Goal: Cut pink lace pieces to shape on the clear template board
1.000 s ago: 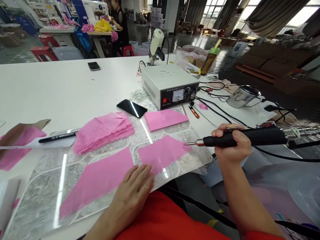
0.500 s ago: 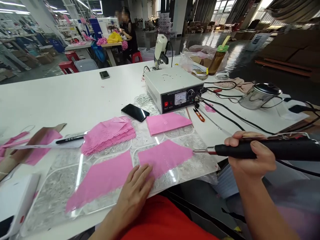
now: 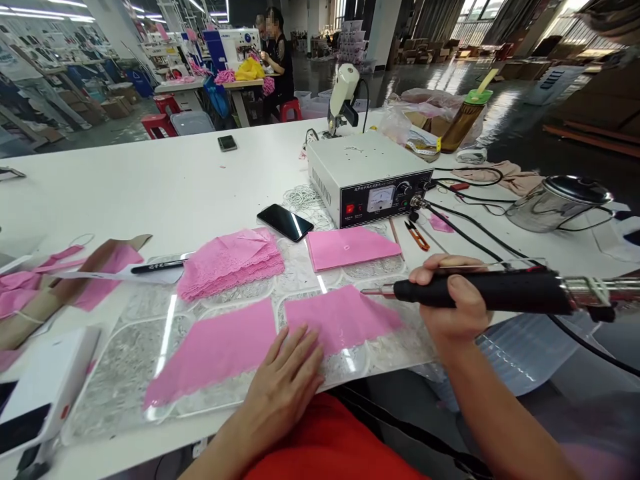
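Observation:
My right hand (image 3: 453,297) grips a black corded handpiece (image 3: 485,292) with a thin metal tip. That tip meets the upper edge of a pink fabric piece (image 3: 340,313). Flat on the near left part of the same piece lies my left hand (image 3: 293,373), fingers stretched out. A second pink piece (image 3: 220,347) is spread just to its left. Both pieces rest on a clear-coated grey patterned mat (image 3: 120,380). Behind them are a stack of pink pieces with scalloped edges (image 3: 235,263) and a neat smooth pink stack (image 3: 350,248).
A control box (image 3: 370,180) with a dial stands behind, cables at its right. Around it are a black phone (image 3: 285,222), orange thread snips (image 3: 417,235) and a metal pot (image 3: 560,200). A white device (image 3: 47,387) sits front left. Two people (image 3: 277,63) are at a distant sewing machine.
The handpiece tip has moved left along the fabric's upper edge, away from its right-hand point. My left hand stays flat on the piece. The whole view has shifted slightly.

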The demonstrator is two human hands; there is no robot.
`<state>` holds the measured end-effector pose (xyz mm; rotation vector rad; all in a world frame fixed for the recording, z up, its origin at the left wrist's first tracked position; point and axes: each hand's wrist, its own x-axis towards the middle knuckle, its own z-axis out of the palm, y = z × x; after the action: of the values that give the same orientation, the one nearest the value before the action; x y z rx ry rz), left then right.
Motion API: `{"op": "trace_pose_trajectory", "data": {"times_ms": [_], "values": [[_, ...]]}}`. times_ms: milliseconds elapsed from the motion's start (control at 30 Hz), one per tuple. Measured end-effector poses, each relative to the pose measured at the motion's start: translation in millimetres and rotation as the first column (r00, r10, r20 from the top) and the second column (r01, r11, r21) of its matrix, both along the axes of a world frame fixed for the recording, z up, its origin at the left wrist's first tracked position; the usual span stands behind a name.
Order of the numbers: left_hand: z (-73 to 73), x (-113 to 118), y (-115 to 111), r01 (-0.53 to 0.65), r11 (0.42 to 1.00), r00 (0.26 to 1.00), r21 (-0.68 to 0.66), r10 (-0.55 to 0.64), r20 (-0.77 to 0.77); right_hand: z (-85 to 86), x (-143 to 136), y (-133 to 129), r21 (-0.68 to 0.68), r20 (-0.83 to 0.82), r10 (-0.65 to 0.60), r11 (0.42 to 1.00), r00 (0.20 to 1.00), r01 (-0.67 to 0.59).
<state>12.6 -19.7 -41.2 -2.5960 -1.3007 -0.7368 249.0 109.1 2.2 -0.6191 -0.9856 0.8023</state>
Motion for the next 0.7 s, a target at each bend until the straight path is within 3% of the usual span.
{"op": "trace_pose_trajectory", "data": {"times_ms": [300, 700], "values": [[-6.3, 16, 2, 0.04, 0.991, 0.997, -0.124, -0.047, -0.056, 9.2, -29, 1, -0.013, 0.019, 0.044, 0.999, 0.999, -0.043], [-9.0, 16, 2, 0.057, 0.991, 0.997, -0.123, -0.063, -0.042, 7.5, -82, -11, -0.081, -0.036, 0.305, 0.948, 0.952, -0.307]]}}
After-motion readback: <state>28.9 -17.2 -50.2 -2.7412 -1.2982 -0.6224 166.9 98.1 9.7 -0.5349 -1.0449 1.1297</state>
